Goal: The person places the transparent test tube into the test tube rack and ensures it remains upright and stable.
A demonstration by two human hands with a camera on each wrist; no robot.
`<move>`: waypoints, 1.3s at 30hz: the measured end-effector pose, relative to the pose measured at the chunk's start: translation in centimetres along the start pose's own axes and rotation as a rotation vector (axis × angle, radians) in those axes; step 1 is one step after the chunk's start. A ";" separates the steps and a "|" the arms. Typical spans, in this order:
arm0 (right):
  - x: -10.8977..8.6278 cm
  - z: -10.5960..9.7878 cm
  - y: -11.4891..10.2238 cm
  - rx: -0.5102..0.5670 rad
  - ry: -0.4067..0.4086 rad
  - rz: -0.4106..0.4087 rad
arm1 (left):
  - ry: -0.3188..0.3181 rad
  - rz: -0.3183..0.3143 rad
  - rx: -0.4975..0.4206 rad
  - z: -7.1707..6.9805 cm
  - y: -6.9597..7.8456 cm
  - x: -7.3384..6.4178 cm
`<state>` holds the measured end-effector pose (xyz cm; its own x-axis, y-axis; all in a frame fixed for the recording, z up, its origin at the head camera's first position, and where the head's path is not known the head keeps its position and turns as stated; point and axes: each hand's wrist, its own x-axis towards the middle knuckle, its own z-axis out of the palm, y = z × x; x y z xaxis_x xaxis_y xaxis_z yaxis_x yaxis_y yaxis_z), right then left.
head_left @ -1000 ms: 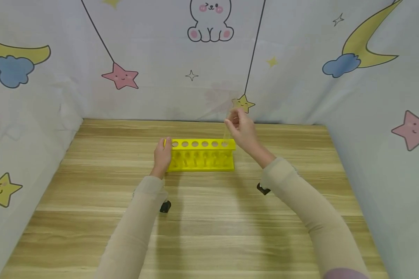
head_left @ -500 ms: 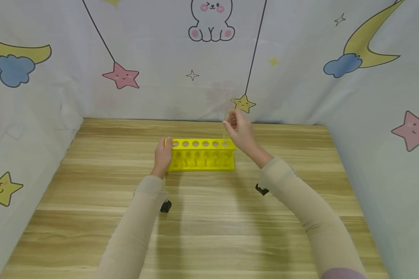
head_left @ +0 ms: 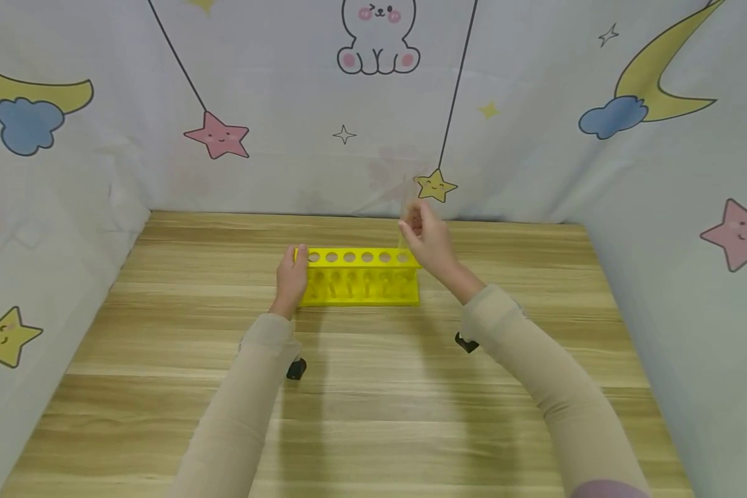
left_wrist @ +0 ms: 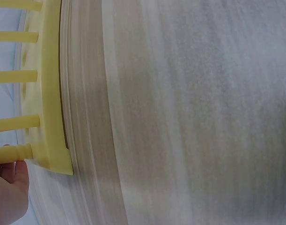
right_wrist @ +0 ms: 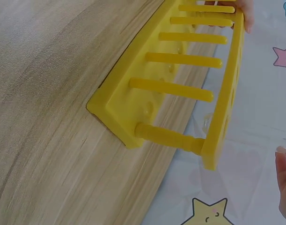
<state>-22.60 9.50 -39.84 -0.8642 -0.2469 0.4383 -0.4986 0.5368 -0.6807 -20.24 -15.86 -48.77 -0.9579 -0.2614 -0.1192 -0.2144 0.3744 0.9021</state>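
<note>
A yellow test tube rack [head_left: 361, 294] stands upright on the wooden table, with a row of holes along its top bar. My left hand [head_left: 291, 280] grips its left end, fingers around the end post [left_wrist: 11, 153] in the left wrist view. Above the rightmost hole, my right hand [head_left: 432, 238] pinches a clear test tube [head_left: 404, 197] held nearly upright. In the right wrist view, the tube's rounded tip [right_wrist: 207, 123] shows just below the top bar, and the fingers [right_wrist: 284, 180] appear at the right edge. Most of the tube is hard to make out.
The wooden table [head_left: 373, 415] reaches back to a white printed cloth [head_left: 286, 173], which also hangs at both sides. Short yellow pegs [right_wrist: 171, 89] rise from the rack's base. A black wrist-mounted piece [head_left: 295, 369] sits under each sleeve.
My right hand has come down slightly with the test tube, whose lower end goes further into the rack's rightmost hole. My left hand and the rack stay in place.
</note>
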 end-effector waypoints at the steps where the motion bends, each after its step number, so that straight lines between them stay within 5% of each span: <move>1: -0.1 0.1 0.1 0.000 -0.001 -0.002 | 0.001 0.002 0.005 0.0 0.0 0.0; 39: -1.6 1.3 1.3 -0.011 -0.016 0.017 | 0.015 0.010 0.021 0.0 -0.1 0.0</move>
<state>-21.99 9.50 -42.18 -0.8735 -0.2506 0.4174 -0.4833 0.5494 -0.6816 -20.21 -15.83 -48.85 -0.9569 -0.2711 -0.1041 -0.2093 0.3954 0.8944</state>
